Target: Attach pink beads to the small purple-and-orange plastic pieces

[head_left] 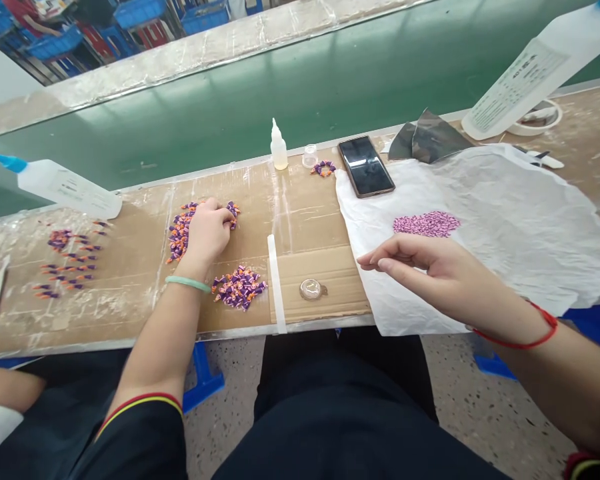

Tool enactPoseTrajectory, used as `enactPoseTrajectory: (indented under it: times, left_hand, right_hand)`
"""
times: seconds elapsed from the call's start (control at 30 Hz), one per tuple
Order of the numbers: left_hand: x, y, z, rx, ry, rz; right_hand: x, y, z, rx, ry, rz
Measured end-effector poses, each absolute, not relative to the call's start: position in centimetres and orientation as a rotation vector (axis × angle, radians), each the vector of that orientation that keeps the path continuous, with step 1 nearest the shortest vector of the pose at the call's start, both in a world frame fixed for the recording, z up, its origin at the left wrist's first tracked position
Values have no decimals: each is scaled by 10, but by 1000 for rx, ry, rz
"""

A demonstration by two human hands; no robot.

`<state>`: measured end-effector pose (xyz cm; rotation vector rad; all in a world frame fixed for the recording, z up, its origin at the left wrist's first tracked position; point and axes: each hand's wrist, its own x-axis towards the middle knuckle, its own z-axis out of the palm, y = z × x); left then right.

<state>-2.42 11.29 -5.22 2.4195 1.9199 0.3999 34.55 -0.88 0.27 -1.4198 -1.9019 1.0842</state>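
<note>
Directly under left hand (209, 230) — purple pieces (179, 235)

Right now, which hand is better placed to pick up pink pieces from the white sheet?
Probably the right hand: it is close to the pink pieces, whereas the left hand is at a purple-and-orange pile.

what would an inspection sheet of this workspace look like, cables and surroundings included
Surface: brown worktop with whitish smears; white sheet at right
Job's things: far purple-and-orange pile; near purple-and-orange pile; pink pieces on the white sheet
Clutter: phone at the white sheet's edge; tape roll by a large bottle
Left hand: at the far purple-and-orange pile, grip unclear
Right hand: over the white sheet, near the pink pieces, nothing seen held
Cables: nothing seen
Surroundings: green strip beyond the worktop, blue baskets further back
</note>
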Motion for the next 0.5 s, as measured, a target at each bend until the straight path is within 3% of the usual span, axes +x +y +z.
enactPoseTrajectory:
  times: [0.17, 0.3, 0.5]
  left_hand:
    - [-12, 96, -41, 2319, 1871, 728]
    - [8, 62, -27, 1749, 1664, 1119]
    - [42, 23, -6, 1227, 1251, 1148]
  right_hand:
    - [352, -9, -1, -1438, -1832, 1081]
    - [364, -12, -3, -1496, -1668, 1088]
    - [379, -21, -8, -1553, -1401, 1129]
